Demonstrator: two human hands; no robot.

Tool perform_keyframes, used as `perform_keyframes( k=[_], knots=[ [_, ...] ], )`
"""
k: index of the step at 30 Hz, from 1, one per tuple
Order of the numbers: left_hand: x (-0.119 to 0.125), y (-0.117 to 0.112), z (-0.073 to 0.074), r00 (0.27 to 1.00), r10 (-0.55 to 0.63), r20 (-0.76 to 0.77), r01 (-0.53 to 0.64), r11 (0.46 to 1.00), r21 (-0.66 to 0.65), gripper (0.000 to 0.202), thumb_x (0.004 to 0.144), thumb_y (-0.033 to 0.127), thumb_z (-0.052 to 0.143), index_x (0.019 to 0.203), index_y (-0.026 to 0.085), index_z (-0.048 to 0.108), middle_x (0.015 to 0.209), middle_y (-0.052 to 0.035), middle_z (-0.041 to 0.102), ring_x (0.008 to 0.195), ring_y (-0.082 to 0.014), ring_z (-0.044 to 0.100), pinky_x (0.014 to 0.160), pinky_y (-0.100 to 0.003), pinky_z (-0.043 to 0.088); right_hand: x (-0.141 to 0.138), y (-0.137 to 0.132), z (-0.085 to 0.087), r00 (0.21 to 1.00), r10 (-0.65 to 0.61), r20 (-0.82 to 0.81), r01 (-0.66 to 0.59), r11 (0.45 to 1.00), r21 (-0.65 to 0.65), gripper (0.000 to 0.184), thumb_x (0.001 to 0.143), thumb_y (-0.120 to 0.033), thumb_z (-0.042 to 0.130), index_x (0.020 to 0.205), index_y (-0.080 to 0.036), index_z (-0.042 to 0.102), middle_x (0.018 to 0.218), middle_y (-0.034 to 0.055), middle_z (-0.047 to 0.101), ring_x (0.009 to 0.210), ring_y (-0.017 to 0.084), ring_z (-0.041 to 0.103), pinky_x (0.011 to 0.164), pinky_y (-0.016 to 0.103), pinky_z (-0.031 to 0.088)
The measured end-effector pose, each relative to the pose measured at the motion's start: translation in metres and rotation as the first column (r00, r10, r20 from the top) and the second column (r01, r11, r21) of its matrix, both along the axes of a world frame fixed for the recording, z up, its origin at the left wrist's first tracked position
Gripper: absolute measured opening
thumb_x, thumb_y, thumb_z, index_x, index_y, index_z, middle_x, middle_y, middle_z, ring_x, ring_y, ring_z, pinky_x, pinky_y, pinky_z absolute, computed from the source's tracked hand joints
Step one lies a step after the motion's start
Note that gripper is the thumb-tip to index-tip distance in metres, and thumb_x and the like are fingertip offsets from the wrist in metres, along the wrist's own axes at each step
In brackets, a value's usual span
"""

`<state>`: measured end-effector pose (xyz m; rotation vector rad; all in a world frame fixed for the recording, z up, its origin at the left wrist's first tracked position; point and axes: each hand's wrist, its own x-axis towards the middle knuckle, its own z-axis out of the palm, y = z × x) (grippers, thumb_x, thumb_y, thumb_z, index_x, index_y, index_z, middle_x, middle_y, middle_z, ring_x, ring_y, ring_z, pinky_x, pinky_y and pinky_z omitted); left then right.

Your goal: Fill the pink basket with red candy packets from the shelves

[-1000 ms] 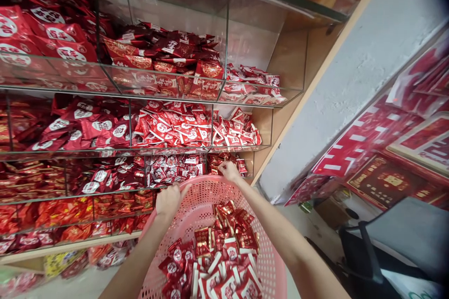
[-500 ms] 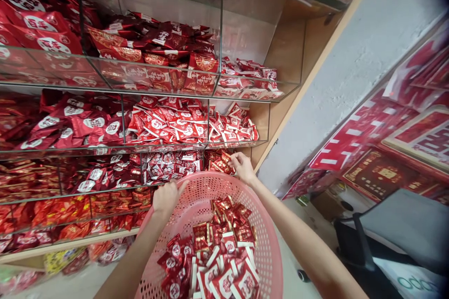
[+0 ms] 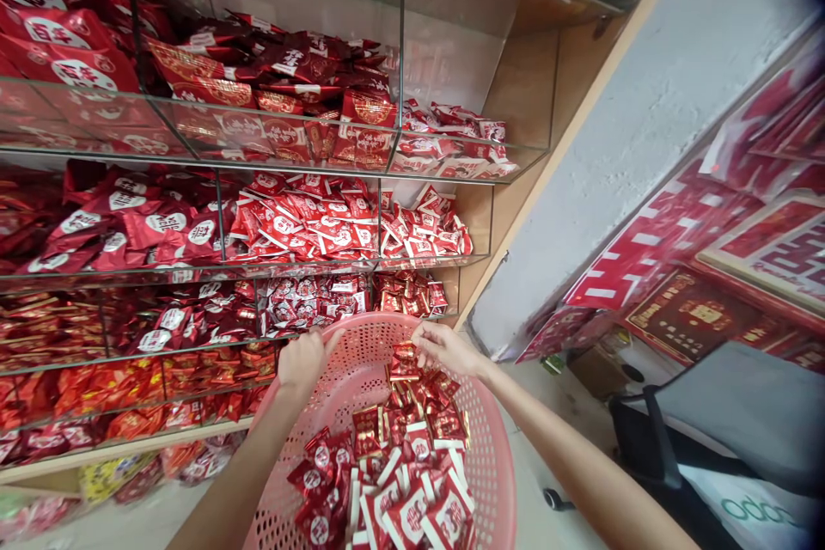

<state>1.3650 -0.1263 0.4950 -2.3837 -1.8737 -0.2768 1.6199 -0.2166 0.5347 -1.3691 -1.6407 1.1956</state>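
My left hand (image 3: 302, 369) is closed around the rim of a round pink perforated basket (image 3: 495, 455). Over the basket's far right side, my right hand (image 3: 446, 347) pinches a small red-and-gold wrapped packet (image 3: 404, 361). Below it lie similar red-and-gold packets (image 3: 367, 431). Dark red packets (image 3: 319, 481) with round white labels fill the near left of the basket. Beside them are red packets with white edges (image 3: 407, 517). Just beyond the rim, a low shelf compartment holds more red-and-gold packets (image 3: 406, 292).
Glass-fronted shelves (image 3: 284, 156) in front hold many red packets, split by clear dividers. A wooden side panel (image 3: 580, 129) and grey wall (image 3: 635, 103) stand to the right. A black-and-grey chair (image 3: 650, 447) is at lower right, near red decorations (image 3: 650, 262).
My right hand has come back from the low shelf compartment to above the basket, bringing a red-and-gold packet. My left hand stays on the rim.
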Motion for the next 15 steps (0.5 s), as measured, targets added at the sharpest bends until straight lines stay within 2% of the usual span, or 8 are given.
perform_keyframes(
  k=[3, 7, 10, 15],
  knots=[
    [0.000, 0.000, 0.000, 1.000, 0.001, 0.004, -0.001, 1.000, -0.003, 0.072, 0.077, 0.062, 0.013, 0.085, 0.007, 0.059, 0.070, -0.0194, 0.062, 0.068, -0.0285, 0.059, 0.056, -0.032, 0.038, 0.007, -0.003, 0.000, 1.000, 0.014, -0.018, -0.015, 1.000, -0.019, 0.031, 0.079, -0.048, 0.043, 0.080, -0.017, 0.045, 0.058, -0.0024, 0.055, 0.051, 0.010, 0.055, 0.049, 0.020, 0.040],
    [0.000, 0.000, 0.000, 1.000, -0.002, -0.015, 0.002, 1.000, 0.005, 0.075, 0.076, 0.065, 0.012, 0.084, 0.007, 0.060, 0.069, -0.0187, 0.062, 0.068, -0.0294, 0.060, 0.055, -0.032, 0.038, 0.018, -0.015, 0.001, 0.998, 0.047, 0.045, -0.043, 0.996, -0.077, 0.031, 0.078, -0.048, 0.045, 0.078, -0.016, 0.045, 0.056, -0.0039, 0.052, 0.049, 0.009, 0.055, 0.046, 0.019, 0.037],
    [0.000, 0.000, 0.001, 1.000, -0.001, -0.024, 0.001, 1.000, 0.010, 0.076, 0.075, 0.066, 0.012, 0.085, 0.008, 0.060, 0.068, -0.0175, 0.062, 0.068, -0.0297, 0.060, 0.054, -0.032, 0.038, 0.020, -0.025, -0.007, 0.996, -0.028, 0.090, 0.037, 0.995, -0.093, 0.032, 0.078, -0.049, 0.044, 0.076, -0.017, 0.044, 0.051, -0.0059, 0.048, 0.046, 0.010, 0.055, 0.043, 0.019, 0.035],
    [0.001, -0.001, 0.002, 1.000, 0.011, -0.024, -0.011, 1.000, 0.005, 0.075, 0.076, 0.065, 0.013, 0.088, 0.008, 0.060, 0.070, -0.0175, 0.062, 0.068, -0.0280, 0.060, 0.056, -0.032, 0.038, 0.012, -0.044, -0.032, 0.981, -0.195, 0.013, 0.195, 0.976, -0.097, 0.032, 0.076, -0.050, 0.045, 0.074, -0.018, 0.040, 0.058, -0.0026, 0.053, 0.058, 0.014, 0.060, 0.054, 0.026, 0.046]
  ],
)
